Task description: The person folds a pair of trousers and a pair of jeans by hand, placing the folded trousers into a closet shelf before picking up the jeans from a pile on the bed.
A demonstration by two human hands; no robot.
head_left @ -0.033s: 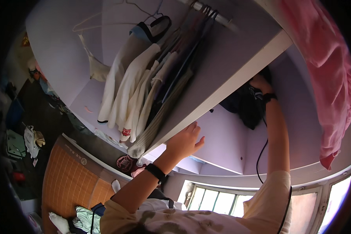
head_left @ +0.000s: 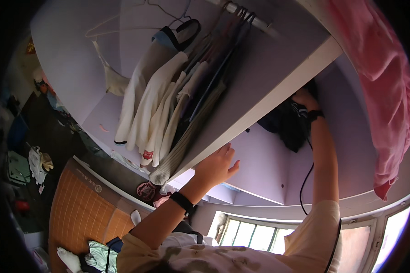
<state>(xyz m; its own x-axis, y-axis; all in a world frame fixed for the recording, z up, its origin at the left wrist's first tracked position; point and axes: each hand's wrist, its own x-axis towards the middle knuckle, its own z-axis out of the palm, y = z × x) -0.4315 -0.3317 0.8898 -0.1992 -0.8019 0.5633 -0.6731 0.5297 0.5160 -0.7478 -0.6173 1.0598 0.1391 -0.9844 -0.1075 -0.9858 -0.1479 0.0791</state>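
At the upper right, my right hand (head_left: 306,99) reaches into a lilac wardrobe compartment (head_left: 262,159). It is closed on a black garment (head_left: 292,127) that hangs below and beside it; shade hides part of the fingers. My left hand (head_left: 217,167) is at the pale edge of the wardrobe's dividing panel (head_left: 259,107). Its fingers are stretched out, the thumb stands apart, and nothing is held. A dark band sits on each wrist.
Left of the panel, white and grey clothes (head_left: 157,100) hang from a rail (head_left: 241,11). Pink cloth (head_left: 373,68) drapes at the right. A black cable (head_left: 304,182) runs beside my right arm. Lower left lies a brown woven mat (head_left: 84,200) with clothes; windows (head_left: 250,233) are at the bottom.
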